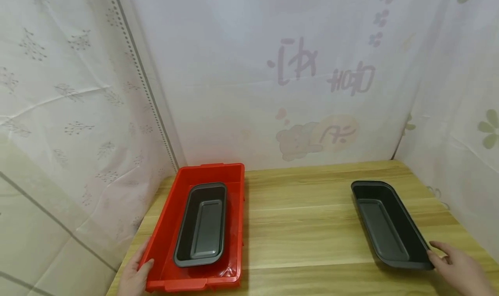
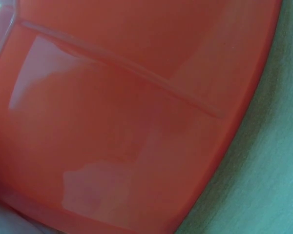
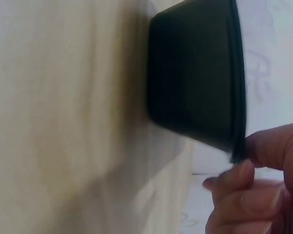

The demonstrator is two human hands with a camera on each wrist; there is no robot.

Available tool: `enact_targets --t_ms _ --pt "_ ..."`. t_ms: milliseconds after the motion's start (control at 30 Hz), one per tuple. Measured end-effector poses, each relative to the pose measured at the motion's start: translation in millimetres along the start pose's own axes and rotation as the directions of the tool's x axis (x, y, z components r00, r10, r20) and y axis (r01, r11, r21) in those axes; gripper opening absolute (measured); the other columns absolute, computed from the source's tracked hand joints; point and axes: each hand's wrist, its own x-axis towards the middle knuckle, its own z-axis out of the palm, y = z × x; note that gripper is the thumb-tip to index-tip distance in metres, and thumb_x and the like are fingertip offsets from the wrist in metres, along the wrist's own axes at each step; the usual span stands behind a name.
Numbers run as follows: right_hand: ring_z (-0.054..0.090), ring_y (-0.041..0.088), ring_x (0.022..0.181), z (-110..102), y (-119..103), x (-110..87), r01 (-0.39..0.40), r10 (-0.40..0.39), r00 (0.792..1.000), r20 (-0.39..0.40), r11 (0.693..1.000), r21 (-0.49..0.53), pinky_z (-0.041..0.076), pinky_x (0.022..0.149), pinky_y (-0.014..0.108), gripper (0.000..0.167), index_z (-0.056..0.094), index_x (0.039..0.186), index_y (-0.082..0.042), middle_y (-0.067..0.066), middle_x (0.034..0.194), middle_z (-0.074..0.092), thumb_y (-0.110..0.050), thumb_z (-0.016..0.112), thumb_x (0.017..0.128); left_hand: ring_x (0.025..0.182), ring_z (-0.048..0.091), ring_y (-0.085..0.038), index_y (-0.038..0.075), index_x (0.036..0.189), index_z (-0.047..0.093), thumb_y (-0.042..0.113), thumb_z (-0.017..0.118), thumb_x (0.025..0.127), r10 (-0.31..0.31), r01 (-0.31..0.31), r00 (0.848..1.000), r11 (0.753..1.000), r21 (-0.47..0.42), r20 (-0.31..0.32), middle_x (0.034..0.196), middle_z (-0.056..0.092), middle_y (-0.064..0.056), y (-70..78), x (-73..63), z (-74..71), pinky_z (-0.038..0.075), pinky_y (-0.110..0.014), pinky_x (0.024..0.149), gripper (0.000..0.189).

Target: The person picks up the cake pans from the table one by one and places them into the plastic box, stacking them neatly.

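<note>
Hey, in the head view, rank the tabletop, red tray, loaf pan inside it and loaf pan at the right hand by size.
1. Wood-grain tabletop
2. Red tray
3. Inner loaf pan and right-hand loaf pan: they look too alike to rank

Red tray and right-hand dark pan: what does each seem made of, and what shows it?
Red tray: probably glossy moulded plastic; bright reflections on its smooth surface.
Dark pan: perhaps coated metal, satin grey, from its soft sheen and lipped rim; plastic is possible.

A pan (image 1: 208,229) lies in the tray (image 1: 234,209), left on the table (image 1: 300,226); a second pan (image 1: 382,231), right
</note>
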Motion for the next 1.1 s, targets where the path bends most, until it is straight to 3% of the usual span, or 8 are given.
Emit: enact_targets --t_ms 133,367,467,667,733,833,933,1100 --pt "0.065 0.034 0.077 3.7 6.0 2.3 0.024 -0.024 1.0 0.008 1.0 0.019 0.051 0.063 0.048 0.067 0.042 0.126 0.024 0.022 0.088 0.067 -0.038 0.043 0.103 0.089 0.058 0.003 0.002 0.155 0.014 0.004 0.046 0.101 -0.002 0.002 1.0 1.0 0.02 -0.011 0.115 0.044 0.021 -0.7 0.9 2.0 0.054 -0.03 0.074 0.063" --pt "0.051 0.02 0.058 8.9 -0.9 -0.3 0.038 -0.041 0.999 0.019 0.991 0.126 0.039 0.054 0.034 0.062 0.027 0.135 0.027 0.002 0.07 0.06 -0.028 0.031 0.107 0.09 0.058 0.002 -0.004 0.153 0.012 0.002 0.045 0.101 0.048 -0.048 0.999 0.999 0.004 0.011 0.109 0.041 0.035 -1.1 0.5 1.2 0.054 -0.03 0.073 0.062" --pt "0.05 0.019 0.056 11.1 -0.9 -1.4 0.02 -0.025 0.999 0.025 0.98 0.2 0.038 0.052 0.032 0.059 0.024 0.137 0.026 0.002 0.066 0.055 -0.025 0.029 0.108 0.09 0.059 0.001 -0.005 0.153 0.012 0.001 0.044 0.101 0.046 -0.046 0.999 0.999 0.002 0.008 0.112 0.042 0.031 -0.6 0.2 1.7 0.055 -0.032 0.074 0.061" --pt "0.047 0.019 0.052 13.8 3.9 -0.5 -0.062 0.044 0.997 0.06 0.934 0.351 0.04 0.047 0.032 0.064 0.015 0.144 0.021 0.005 0.061 0.053 -0.03 0.026 0.107 0.09 0.057 0.004 -0.004 0.153 0.011 0.001 0.043 0.102 0.0 0.001 1.0 0.999 0.052 -0.003 0.135 0.042 -0.005 3.9 0.1 3.2 0.054 -0.03 0.075 0.061" --pt "0.047 0.018 0.052 14.0 3.7 -0.5 -0.081 0.058 0.996 0.07 0.92 0.384 0.041 0.048 0.032 0.065 0.013 0.145 0.02 0.005 0.061 0.053 -0.031 0.025 0.107 0.089 0.056 0.006 -0.004 0.154 0.01 0.001 0.041 0.102 -0.014 0.014 1.0 0.998 0.066 0.001 0.144 0.032 -0.021 5.6 0.0 3.8 0.054 -0.029 0.075 0.061" --pt "0.047 0.019 0.053 13.3 0.5 -1.8 -0.092 0.06 0.994 0.089 0.901 0.424 0.042 0.049 0.033 0.064 0.01 0.146 0.02 0.006 0.062 0.053 -0.03 0.024 0.107 0.088 0.055 0.008 -0.003 0.154 0.008 0.001 0.039 0.102 -0.024 0.024 1.0 0.997 0.068 0.003 0.149 0.02 -0.031 6.6 -0.5 4.4 0.054 -0.029 0.075 0.06" --pt "0.049 0.02 0.056 12.0 -4.7 -4.2 -0.091 0.05 0.994 0.101 0.886 0.456 0.044 0.052 0.033 0.061 0.007 0.146 0.019 0.006 0.063 0.053 -0.026 0.024 0.108 0.089 0.055 0.008 -0.004 0.154 0.009 0.001 0.041 0.102 -0.003 0.003 1.0 0.998 0.067 -0.003 0.146 0.03 -0.025 5.6 -1.3 4.2 0.054 -0.029 0.075 0.06" --pt "0.054 0.02 0.06 9.0 -13.7 -7.6 -0.104 0.056 0.993 0.108 0.852 0.513 0.048 0.057 0.033 0.06 0.003 0.146 0.019 0.007 0.068 0.058 -0.023 0.025 0.108 0.09 0.057 0.006 -0.007 0.152 0.012 0.003 0.044 0.102 0.045 -0.044 0.999 0.996 0.071 -0.011 0.129 0.045 0.002 3.2 -2.2 3.1 0.054 -0.027 0.073 0.06"
